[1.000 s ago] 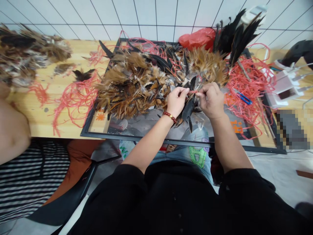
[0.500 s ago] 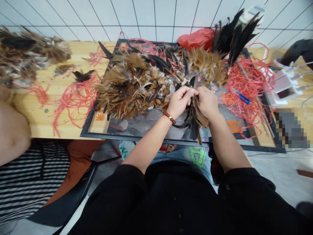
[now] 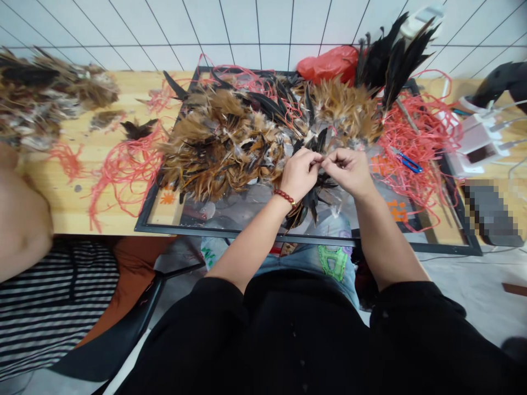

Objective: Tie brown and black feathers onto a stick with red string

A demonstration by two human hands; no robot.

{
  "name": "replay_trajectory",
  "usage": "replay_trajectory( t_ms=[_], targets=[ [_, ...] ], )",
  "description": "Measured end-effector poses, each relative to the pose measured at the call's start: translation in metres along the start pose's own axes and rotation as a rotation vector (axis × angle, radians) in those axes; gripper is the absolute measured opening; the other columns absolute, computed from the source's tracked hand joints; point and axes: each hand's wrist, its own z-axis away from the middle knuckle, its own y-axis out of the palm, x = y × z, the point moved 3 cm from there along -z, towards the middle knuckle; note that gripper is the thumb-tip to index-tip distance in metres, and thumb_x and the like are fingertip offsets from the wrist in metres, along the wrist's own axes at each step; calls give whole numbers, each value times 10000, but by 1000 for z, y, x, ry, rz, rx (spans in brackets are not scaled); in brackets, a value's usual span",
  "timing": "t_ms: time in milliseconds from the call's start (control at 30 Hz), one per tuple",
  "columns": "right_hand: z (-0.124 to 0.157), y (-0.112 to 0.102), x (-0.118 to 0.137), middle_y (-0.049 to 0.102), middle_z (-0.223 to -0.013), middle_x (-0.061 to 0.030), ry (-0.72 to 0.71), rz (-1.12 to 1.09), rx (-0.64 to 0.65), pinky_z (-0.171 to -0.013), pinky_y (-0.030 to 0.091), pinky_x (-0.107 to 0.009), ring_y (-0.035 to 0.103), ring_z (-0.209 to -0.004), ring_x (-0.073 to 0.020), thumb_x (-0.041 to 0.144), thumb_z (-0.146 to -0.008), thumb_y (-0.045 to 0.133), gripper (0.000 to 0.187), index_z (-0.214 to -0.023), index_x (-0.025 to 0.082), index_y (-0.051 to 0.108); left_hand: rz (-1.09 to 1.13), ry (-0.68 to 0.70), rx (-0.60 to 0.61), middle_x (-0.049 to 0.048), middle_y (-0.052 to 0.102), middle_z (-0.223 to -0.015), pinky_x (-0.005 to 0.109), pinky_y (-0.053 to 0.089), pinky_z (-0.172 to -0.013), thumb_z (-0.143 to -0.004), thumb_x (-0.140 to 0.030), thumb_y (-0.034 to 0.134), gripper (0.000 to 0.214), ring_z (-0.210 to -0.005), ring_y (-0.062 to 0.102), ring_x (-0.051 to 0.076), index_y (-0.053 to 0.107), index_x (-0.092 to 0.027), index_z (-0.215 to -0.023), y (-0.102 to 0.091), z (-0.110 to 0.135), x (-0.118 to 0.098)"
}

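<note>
My left hand (image 3: pixel 300 173), with a beaded bracelet at the wrist, is closed around a bunch of dark feathers (image 3: pixel 308 209); their tips hang below it over the framed panel. Fingertip to fingertip with it, my right hand (image 3: pixel 348 169) is closed in a pinch. What sits between the right fingers is too small to make out. A pale wisp (image 3: pixel 336 210) shows under the right hand. To the left of my hands lies a wide heap of brown feathers (image 3: pixel 230 148), and behind them a smaller tan heap (image 3: pixel 346 109).
Pink plastic string (image 3: pixel 428 142) lies tangled at right, with blue snips (image 3: pixel 409 163) on it. A red bag (image 3: pixel 329 65) and tall black feathers (image 3: pixel 376 63) stand behind. White chargers (image 3: pixel 477 140) sit far right. At left are another person's arm (image 3: pixel 24 214) and more feathers (image 3: pixel 49 104).
My right hand has turned and drawn slightly right, off the feather bunch. The bunch now hangs from my left hand, shifted left, and the brown feathers under the right hand no longer show there.
</note>
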Motion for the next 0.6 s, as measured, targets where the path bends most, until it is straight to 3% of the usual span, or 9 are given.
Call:
replay_trajectory(
  t_ms=[100, 267, 400, 600],
  targets=[
    [-3, -4, -6, 496, -566, 16, -10, -43, -95, -492, 344, -255, 414, -509, -95, 413, -799, 651, 304, -623, 189, 544, 72, -87, -47, 32, 658, -813, 269, 463, -786, -825, -170, 648, 88, -805, 613, 153, 707, -188, -762, -6, -2, -2],
    [-6, -12, -15, 540, -676, 5, -38, -28, -302, -515, 403, -265, 471, -553, -110, 535, -865, 597, 326, -826, 211, 591, 295, -283, -104, 8, 643, -713, 245, 458, -724, -848, -339, 671, 212, -739, 591, 138, 678, -189, -698, -7, -5, 4],
    [-6, -2, -17, 623, -808, -22, -38, -8, -180, -537, 434, -276, 523, -597, -124, 569, -815, 656, 378, -971, 225, 630, 461, -376, -65, -18, 596, -641, 214, 431, -619, -848, -373, 680, 249, -611, 526, 93, 653, -181, -690, -3, -5, 2],
    [-7, 2, -32, 604, -674, -21, 68, 140, -147, -582, 455, -296, 520, -587, -138, 506, -838, 627, 338, -784, 174, 663, 664, -528, -75, -14, 623, -697, 190, 423, -584, -886, -315, 647, 206, -564, 505, 56, 634, -173, -737, -7, -6, -3]
  ],
)
